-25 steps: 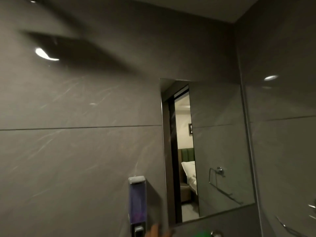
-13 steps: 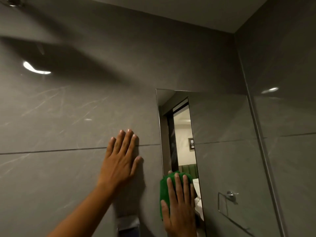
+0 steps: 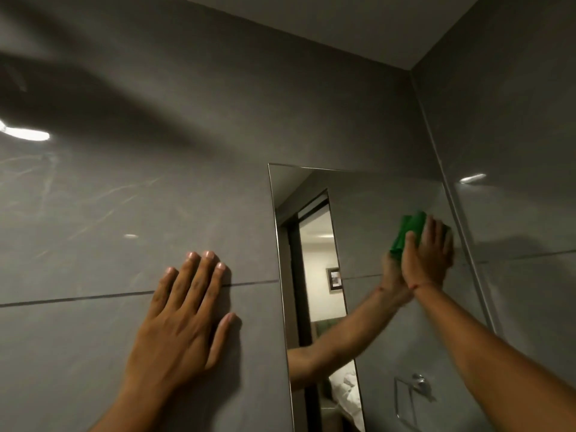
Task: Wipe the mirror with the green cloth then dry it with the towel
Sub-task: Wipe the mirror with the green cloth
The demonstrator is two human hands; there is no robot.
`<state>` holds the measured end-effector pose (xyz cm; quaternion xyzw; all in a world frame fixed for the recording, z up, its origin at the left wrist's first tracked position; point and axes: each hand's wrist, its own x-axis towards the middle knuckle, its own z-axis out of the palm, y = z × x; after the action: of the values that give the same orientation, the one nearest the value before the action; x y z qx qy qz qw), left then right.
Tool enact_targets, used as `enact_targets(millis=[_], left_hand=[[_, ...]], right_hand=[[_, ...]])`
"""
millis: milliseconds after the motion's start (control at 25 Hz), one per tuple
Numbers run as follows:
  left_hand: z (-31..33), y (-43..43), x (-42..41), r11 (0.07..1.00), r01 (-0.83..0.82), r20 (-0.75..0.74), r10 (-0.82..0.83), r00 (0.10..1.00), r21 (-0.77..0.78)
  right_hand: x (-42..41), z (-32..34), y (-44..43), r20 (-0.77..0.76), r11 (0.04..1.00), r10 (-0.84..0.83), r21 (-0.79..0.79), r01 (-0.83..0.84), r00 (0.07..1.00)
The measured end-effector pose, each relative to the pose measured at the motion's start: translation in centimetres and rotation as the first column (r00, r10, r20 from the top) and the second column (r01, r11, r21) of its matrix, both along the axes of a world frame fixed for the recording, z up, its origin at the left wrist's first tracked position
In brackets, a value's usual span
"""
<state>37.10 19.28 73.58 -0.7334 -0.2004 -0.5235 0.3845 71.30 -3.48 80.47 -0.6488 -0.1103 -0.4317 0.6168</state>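
Mirror (image 3: 389, 322) glass hangs on the grey tiled wall (image 3: 124, 213), filling the right-hand half of the view and running close to the corner where the side wall (image 3: 514, 213) meets it. Furthest left, a bright glare of light sits on the tiles. Next comes the left hand (image 3: 184, 325), laid flat on the wall just beside the mirror's left edge, fingers (image 3: 199, 275) straight and slightly spread across a grout line, holding nothing. Inside the mirror, a doorway, a small framed picture, pale bedding and a metal towel ring (image 3: 411, 397) are reflected, along with the forearm. Further right, the right hand (image 3: 427, 257) presses the green cloth (image 3: 406, 235) flat against the glass near the mirror's upper right edge; its fingers are stretched out over the cloth, pinning it under the palm rather than gripping it. The cloth sticks out above and to the left of the hand. A thin red thread circles that wrist.
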Motion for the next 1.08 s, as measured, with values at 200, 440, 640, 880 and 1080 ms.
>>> enact_targets(millis=[200, 440, 640, 880, 1080], left_hand=[[-0.3, 0.6, 0.2, 0.996, 0.023, 0.037, -0.027, 0.999, 0.087], [-0.2, 1.4, 0.7, 0.989, 0.030, 0.089, -0.044, 0.995, 0.144], [-0.4, 4.0, 1.7, 0.990, 0.055, 0.088, -0.067, 0.994, 0.132], [-0.3, 5.2, 1.8, 0.994, 0.064, 0.065, -0.070, 0.995, 0.092], [-0.4, 1.9, 1.1, 0.986, 0.066, 0.107, -0.083, 0.991, 0.152]], right_hand=[[-12.1, -7.1, 11.6, 0.788, 0.835, 0.223, -0.459, 0.305, 0.574], [0.6, -5.0, -0.6, 0.222, 0.982, 0.025, -0.186, 0.017, 0.975], [-5.4, -13.8, 5.1, 0.475, 0.936, 0.150, -0.350, 0.030, 0.867], [-2.9, -8.1, 3.1, 0.554, 0.903, 0.159, -0.417, 0.107, 0.817], [-4.7, -0.7, 4.8, 0.355, 0.972, 0.133, -0.230, -0.051, 0.925]])
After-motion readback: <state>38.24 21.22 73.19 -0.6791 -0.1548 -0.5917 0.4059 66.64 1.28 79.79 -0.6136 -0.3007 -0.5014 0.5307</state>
